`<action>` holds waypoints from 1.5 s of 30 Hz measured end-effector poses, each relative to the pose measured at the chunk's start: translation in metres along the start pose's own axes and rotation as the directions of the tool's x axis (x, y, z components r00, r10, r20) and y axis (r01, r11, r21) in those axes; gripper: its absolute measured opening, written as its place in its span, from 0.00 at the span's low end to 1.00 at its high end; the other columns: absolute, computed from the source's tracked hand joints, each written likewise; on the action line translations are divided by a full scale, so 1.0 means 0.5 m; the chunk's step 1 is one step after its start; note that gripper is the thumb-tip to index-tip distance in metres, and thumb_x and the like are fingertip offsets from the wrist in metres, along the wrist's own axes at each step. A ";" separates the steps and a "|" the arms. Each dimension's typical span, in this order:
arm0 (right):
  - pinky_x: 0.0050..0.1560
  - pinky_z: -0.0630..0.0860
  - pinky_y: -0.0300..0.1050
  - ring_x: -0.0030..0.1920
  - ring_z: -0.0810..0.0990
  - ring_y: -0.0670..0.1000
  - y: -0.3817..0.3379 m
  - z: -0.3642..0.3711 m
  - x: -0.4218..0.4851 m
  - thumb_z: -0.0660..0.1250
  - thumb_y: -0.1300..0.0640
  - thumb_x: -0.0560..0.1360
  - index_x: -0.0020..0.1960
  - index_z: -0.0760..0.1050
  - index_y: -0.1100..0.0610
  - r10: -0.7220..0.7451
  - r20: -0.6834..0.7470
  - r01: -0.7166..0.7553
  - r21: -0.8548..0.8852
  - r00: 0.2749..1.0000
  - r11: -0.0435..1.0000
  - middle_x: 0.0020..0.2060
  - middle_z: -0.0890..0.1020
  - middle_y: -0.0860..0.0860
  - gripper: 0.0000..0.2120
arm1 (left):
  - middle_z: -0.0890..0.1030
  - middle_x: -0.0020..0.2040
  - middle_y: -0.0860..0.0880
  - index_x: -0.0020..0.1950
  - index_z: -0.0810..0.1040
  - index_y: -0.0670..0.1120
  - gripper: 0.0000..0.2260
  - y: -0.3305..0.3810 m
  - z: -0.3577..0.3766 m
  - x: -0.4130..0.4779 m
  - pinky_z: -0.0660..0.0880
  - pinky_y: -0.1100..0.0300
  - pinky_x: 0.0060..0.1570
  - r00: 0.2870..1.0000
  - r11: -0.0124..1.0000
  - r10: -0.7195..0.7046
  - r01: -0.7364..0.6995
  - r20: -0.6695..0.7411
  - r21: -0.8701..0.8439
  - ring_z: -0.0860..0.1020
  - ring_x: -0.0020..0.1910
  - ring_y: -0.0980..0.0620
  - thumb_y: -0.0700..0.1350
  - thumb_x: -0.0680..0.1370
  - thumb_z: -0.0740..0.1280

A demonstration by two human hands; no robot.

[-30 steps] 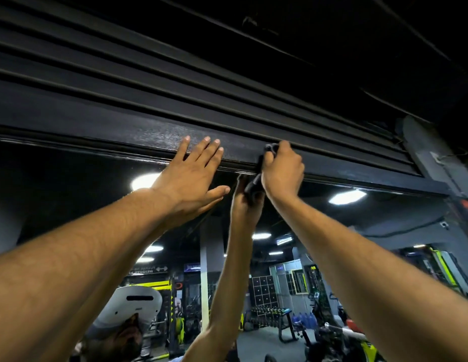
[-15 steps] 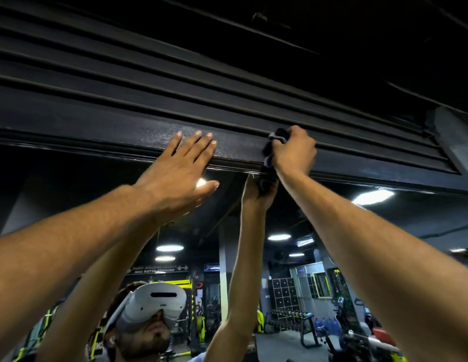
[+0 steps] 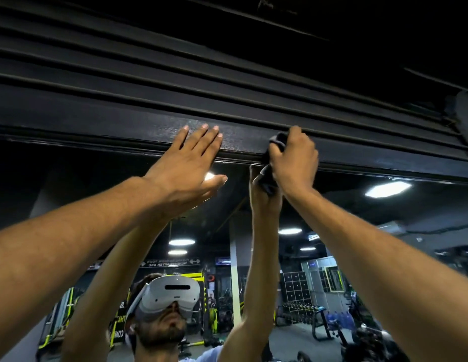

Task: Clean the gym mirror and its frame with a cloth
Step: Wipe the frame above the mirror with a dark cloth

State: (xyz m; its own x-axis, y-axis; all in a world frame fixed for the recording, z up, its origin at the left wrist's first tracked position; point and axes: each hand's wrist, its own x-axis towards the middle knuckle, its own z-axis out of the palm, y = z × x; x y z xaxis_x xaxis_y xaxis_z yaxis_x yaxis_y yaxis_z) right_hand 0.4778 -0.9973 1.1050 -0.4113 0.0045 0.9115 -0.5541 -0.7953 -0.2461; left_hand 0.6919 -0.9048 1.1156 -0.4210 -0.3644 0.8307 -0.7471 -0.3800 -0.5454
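Note:
The black top frame (image 3: 102, 121) of the gym mirror (image 3: 70, 184) runs across the view above my head. My right hand (image 3: 295, 160) grips a dark cloth (image 3: 276, 142) bunched against the frame's lower edge; part of the cloth hangs below the hand over the glass. My left hand (image 3: 191, 158) lies flat with straight fingers on the frame, just left of the cloth. Both arms reach up and are mirrored in the glass below.
Above the frame are several dark ribbed slats (image 3: 175, 61) and a black ceiling. The glass reflects ceiling lights (image 3: 387, 188), a pillar (image 3: 235, 278), gym racks and a person wearing a white headset (image 3: 172, 293).
My right hand has carried the cloth rightward along the frame and slightly up. My left hand slid a little right along the frame, still flat. The view tilted down, showing more of the reflection.

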 end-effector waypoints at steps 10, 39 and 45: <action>0.53 0.77 0.47 0.56 0.83 0.59 -0.141 0.021 0.018 0.69 0.49 0.81 0.62 0.78 0.57 0.098 -0.023 -0.092 0.170 0.995 0.981 0.58 0.84 0.57 0.15 | 0.40 0.87 0.51 0.87 0.40 0.50 0.37 -0.108 -0.023 -0.061 0.38 0.46 0.84 0.998 0.998 0.055 -0.056 -0.013 -0.033 0.39 0.86 0.53 0.69 0.85 0.44; 0.62 0.79 0.56 0.59 0.83 0.60 -0.352 0.099 -0.087 0.66 0.60 0.81 0.62 0.80 0.59 0.078 0.098 -0.100 0.248 0.992 0.964 0.58 0.85 0.59 0.11 | 0.53 0.87 0.45 0.87 0.51 0.46 0.34 -0.203 -0.024 -0.177 0.42 0.42 0.84 0.981 1.000 -0.021 0.018 -0.192 -0.018 0.48 0.86 0.48 0.63 0.85 0.43; 0.58 0.79 0.54 0.60 0.83 0.61 -0.273 0.036 -0.026 0.67 0.49 0.82 0.62 0.81 0.51 0.230 -0.108 -0.229 0.015 0.967 0.973 0.58 0.85 0.56 0.11 | 0.51 0.87 0.43 0.87 0.48 0.44 0.35 -0.222 -0.020 -0.186 0.44 0.39 0.84 0.972 0.986 -0.166 0.165 -0.167 -0.024 0.48 0.87 0.44 0.62 0.85 0.46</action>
State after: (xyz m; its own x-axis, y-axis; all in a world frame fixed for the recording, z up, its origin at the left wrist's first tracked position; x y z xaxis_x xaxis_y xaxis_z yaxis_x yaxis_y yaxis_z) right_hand 0.5718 -0.8996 1.1328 -0.6032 -0.1129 0.7895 -0.4341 -0.7840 -0.4438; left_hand 0.8088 -0.8204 1.1001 -0.3708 -0.1490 0.9167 -0.8183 -0.4142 -0.3984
